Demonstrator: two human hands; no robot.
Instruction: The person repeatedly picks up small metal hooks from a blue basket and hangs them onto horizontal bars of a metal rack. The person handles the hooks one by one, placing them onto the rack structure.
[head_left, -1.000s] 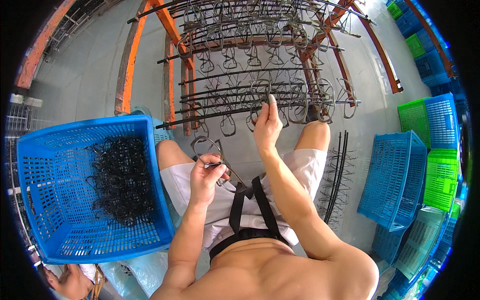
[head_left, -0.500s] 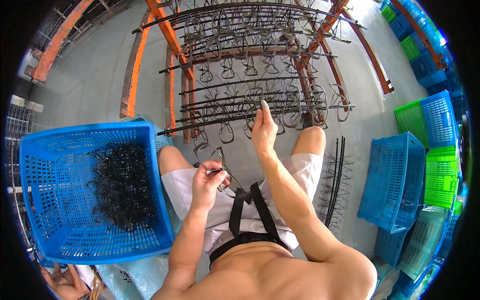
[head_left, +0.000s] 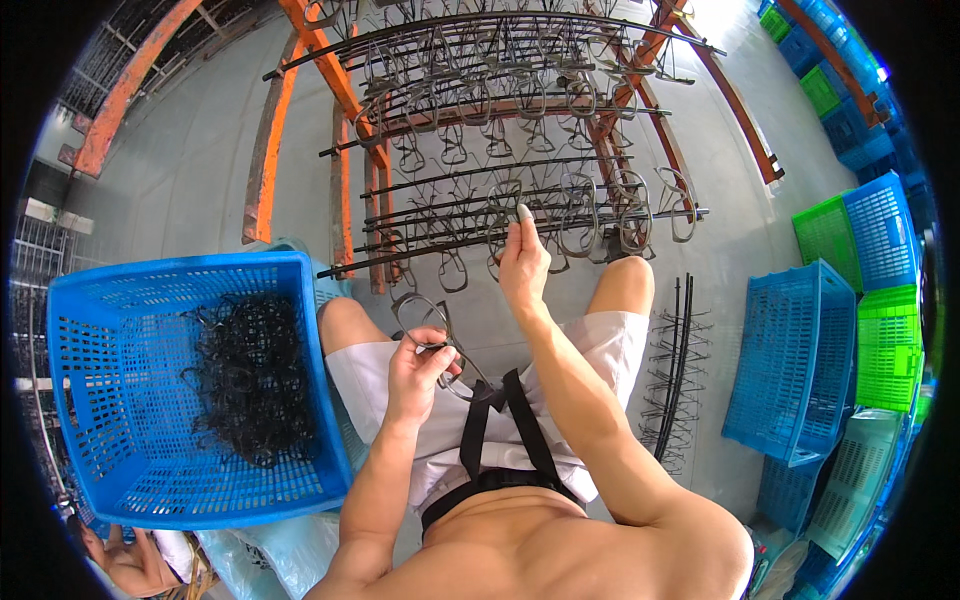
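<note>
My left hand [head_left: 412,375] is closed on a dark looped frame [head_left: 440,318], one large loop standing above my fingers and another part reaching down toward my lap. My right hand [head_left: 524,265] is raised at the rack's lower rods, fingers pressed together and the index finger pointing up, its tip pale. Right beside those fingertips hangs another dark looped frame [head_left: 505,187]; whether I pinch it is hidden. More such frames [head_left: 579,215] hang in a row on the black rods. To my left, a blue plastic basket [head_left: 180,262] contains a tangled heap of thin black parts [head_left: 255,385].
An orange metal rack [head_left: 262,150] stands ahead, its rods crowded with frames. Spiked black rods [head_left: 676,370] lie on the floor at right. Blue crates [head_left: 790,360] and green crates [head_left: 890,350] are stacked further right. At lower left, another person [head_left: 140,565] sits near clear plastic bags [head_left: 270,560].
The view has shifted slightly. Both hands stay nearly in place, the left still holding its looped frame and the right still at the rack.
</note>
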